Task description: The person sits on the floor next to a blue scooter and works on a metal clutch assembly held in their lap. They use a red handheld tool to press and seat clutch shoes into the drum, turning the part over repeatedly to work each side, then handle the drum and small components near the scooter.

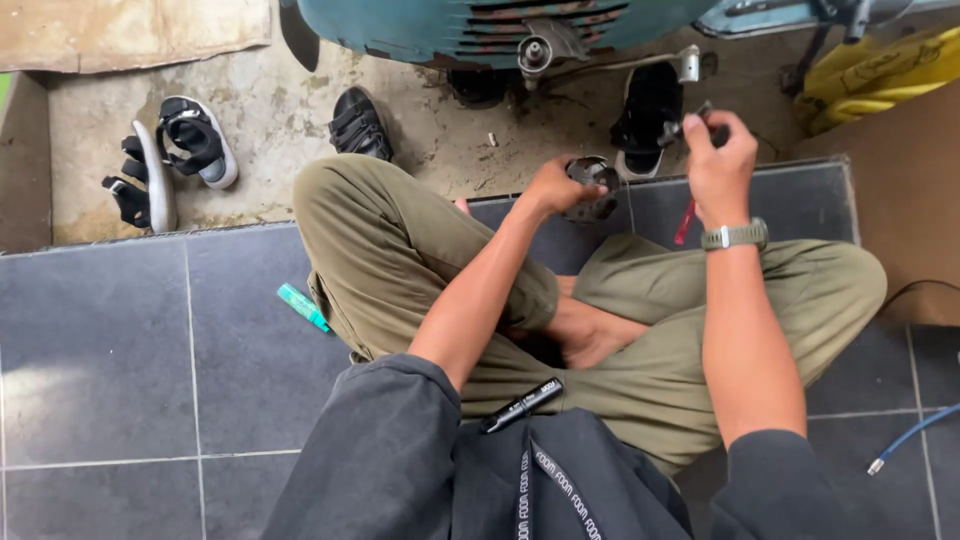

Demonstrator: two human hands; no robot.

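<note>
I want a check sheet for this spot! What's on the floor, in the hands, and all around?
Surface: dark grey floor tiles, with rough concrete beyond.
Job's things: round dark metal part in the left hand; small dark tool in the right hand, red piece hanging below.
Clutter: green lighter; black marker on the lap; sandals; black shoe.
Grip: both hands closed on their things.
Cables: blue cable on the tiles at right.
Surroundings: teal scooter body; yellow cloth; cardboard.
</note>
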